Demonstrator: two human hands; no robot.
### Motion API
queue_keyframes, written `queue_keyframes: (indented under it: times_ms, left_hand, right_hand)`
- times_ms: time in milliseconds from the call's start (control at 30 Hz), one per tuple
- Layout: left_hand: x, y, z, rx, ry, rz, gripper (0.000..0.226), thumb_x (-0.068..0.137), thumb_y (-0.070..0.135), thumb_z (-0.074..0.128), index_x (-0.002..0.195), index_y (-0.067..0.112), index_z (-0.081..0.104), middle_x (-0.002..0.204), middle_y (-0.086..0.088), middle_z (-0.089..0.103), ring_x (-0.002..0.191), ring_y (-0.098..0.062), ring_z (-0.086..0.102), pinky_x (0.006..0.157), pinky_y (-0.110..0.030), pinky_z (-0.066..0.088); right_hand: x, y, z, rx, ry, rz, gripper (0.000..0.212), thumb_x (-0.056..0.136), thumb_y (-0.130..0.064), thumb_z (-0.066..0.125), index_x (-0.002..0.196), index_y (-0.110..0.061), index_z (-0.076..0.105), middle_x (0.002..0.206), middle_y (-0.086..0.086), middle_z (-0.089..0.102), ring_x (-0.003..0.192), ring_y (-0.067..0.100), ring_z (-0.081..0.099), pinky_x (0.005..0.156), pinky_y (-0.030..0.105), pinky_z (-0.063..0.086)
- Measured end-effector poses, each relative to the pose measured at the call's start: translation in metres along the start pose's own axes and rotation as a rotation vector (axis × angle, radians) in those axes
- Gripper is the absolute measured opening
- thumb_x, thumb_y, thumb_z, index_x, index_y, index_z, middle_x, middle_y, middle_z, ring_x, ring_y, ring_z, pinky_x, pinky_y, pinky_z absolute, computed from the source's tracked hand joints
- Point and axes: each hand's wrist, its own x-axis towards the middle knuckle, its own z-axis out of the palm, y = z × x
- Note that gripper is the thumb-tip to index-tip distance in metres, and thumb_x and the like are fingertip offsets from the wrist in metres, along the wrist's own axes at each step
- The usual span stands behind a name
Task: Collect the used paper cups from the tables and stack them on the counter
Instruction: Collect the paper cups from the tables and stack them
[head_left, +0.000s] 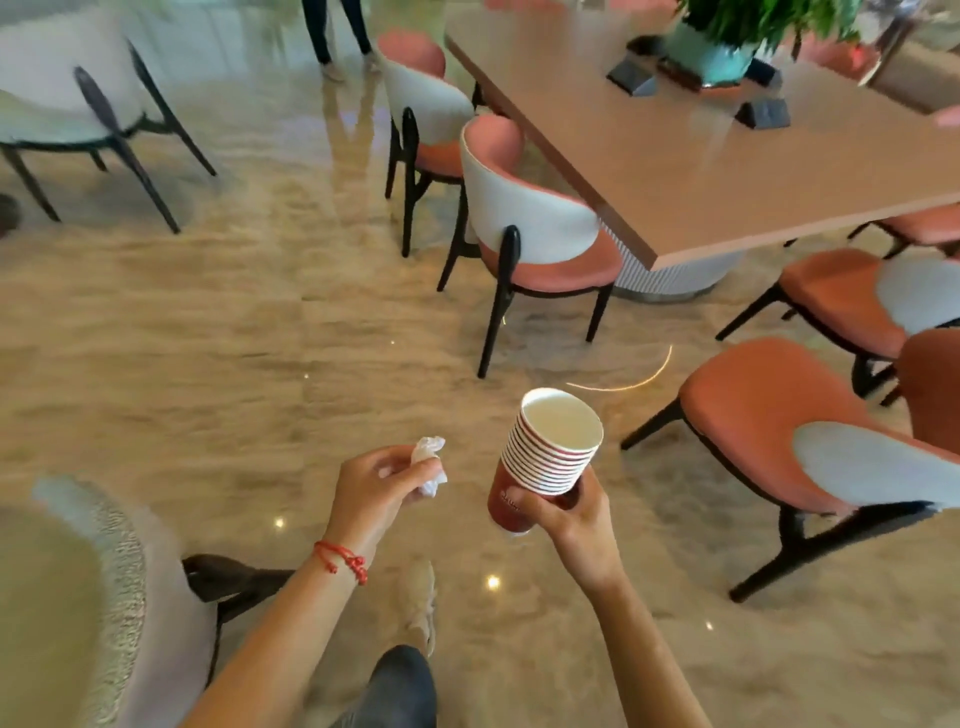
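Cups (550, 452) stacked in right hand (566, 514), tissue (431, 462) in left hand (379, 488).

A nested stack of red paper cups (550, 457) with white rims and white inside tilts leftward, mouth up, held above the floor.

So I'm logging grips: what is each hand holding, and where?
Right hand grips the stack of paper cups around its lower body; left hand pinches a crumpled tissue.

Nothing readable here

The bottom red cup (506, 506) of the stack in the right hand (569, 512) is showing a pale printed mark (way too blurred to be making out any letters).
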Motion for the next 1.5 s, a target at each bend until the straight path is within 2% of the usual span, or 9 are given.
queue_keyframes:
  times_ms: [100, 300, 433, 567, 700, 967, 1067, 1233, 1500]
  left_hand:
    - [0.056, 0.013, -0.017, -0.021, 0.079, 0.000, 0.019, 0.075, 0.001, 0.071, 0.069, 0.019, 0.075, 0.060, -0.001, 0.070, 0.063, -0.011, 0.067, 0.059, -0.021, 0.056]
    - [0.171, 0.056, -0.062, 0.015, 0.206, 0.010, 0.019, 0.073, 0.006, 0.073, 0.060, 0.020, 0.074, 0.063, -0.003, 0.071, 0.069, -0.017, 0.068, 0.066, -0.025, 0.058]
    - [0.226, 0.096, -0.082, -0.016, 0.286, 0.016, 0.022, 0.073, 0.003, 0.071, 0.058, 0.018, 0.073, 0.066, -0.004, 0.072, 0.064, -0.013, 0.066, 0.062, -0.021, 0.057]
    - [0.282, 0.114, -0.090, -0.084, 0.377, -0.020, 0.020, 0.073, 0.002, 0.073, 0.067, 0.021, 0.074, 0.064, 0.000, 0.073, 0.063, -0.008, 0.068, 0.055, -0.016, 0.053]
    - [0.353, 0.131, -0.090, -0.102, 0.417, -0.018, 0.013, 0.074, 0.002, 0.073, 0.074, 0.015, 0.073, 0.065, 0.000, 0.073, 0.062, -0.008, 0.068, 0.056, -0.017, 0.055]
    - [0.504, 0.194, -0.091, -0.136, 0.498, 0.003, 0.013, 0.075, 0.004, 0.073, 0.075, 0.017, 0.072, 0.064, 0.002, 0.073, 0.062, -0.007, 0.068, 0.056, -0.018, 0.055]
    - [0.549, 0.214, -0.099, -0.135, 0.511, 0.010, 0.012, 0.076, 0.005, 0.072, 0.078, 0.017, 0.072, 0.071, -0.005, 0.072, 0.064, -0.009, 0.067, 0.058, -0.018, 0.055]
    - [0.625, 0.237, -0.127, -0.150, 0.557, -0.005, 0.013, 0.077, 0.005, 0.070, 0.079, 0.018, 0.072, 0.078, -0.005, 0.072, 0.071, -0.014, 0.067, 0.060, -0.019, 0.056]
    - [0.777, 0.288, -0.205, -0.145, 0.579, 0.003, 0.010, 0.077, 0.003, 0.070, 0.074, 0.013, 0.073, 0.066, -0.001, 0.071, 0.064, -0.011, 0.066, 0.061, -0.020, 0.056]
  right_hand:
    - [0.065, -0.010, 0.033, -0.008, -0.085, -0.010, 0.045, 0.068, 0.000, 0.080, 0.107, -0.007, 0.060, 0.096, 0.003, 0.071, 0.088, 0.010, 0.067, 0.074, 0.020, 0.053]
    - [0.191, -0.050, 0.103, -0.035, -0.199, -0.045, 0.052, 0.065, -0.004, 0.083, 0.110, -0.004, 0.058, 0.097, 0.004, 0.070, 0.088, 0.009, 0.066, 0.075, 0.022, 0.053]
    - [0.260, -0.084, 0.138, -0.042, -0.281, -0.055, 0.057, 0.061, -0.018, 0.080, 0.112, -0.006, 0.059, 0.097, -0.002, 0.070, 0.087, 0.002, 0.066, 0.070, 0.013, 0.050]
    - [0.324, -0.096, 0.168, -0.044, -0.349, -0.036, 0.055, 0.062, -0.018, 0.081, 0.112, -0.013, 0.059, 0.099, -0.001, 0.070, 0.094, 0.010, 0.067, 0.073, 0.018, 0.053]
    - [0.400, -0.104, 0.194, -0.047, -0.402, -0.049, 0.059, 0.061, -0.025, 0.080, 0.115, -0.023, 0.055, 0.104, -0.005, 0.068, 0.098, 0.006, 0.064, 0.075, 0.017, 0.052]
    - [0.568, -0.135, 0.242, -0.072, -0.493, -0.066, 0.066, 0.069, -0.017, 0.081, 0.125, -0.021, 0.048, 0.112, -0.011, 0.062, 0.102, -0.004, 0.059, 0.075, 0.008, 0.049]
    - [0.618, -0.149, 0.266, -0.072, -0.519, -0.053, 0.069, 0.069, -0.021, 0.081, 0.128, -0.022, 0.045, 0.115, -0.012, 0.060, 0.106, 0.002, 0.058, 0.078, 0.012, 0.050]
    - [0.697, -0.160, 0.319, -0.095, -0.535, -0.051, 0.069, 0.068, -0.019, 0.082, 0.127, -0.021, 0.047, 0.114, -0.011, 0.061, 0.106, 0.005, 0.059, 0.078, 0.015, 0.051]
    - [0.841, -0.195, 0.442, -0.093, -0.553, -0.095, 0.065, 0.069, -0.012, 0.081, 0.124, -0.022, 0.048, 0.109, -0.015, 0.060, 0.096, -0.013, 0.057, 0.073, 0.005, 0.047]
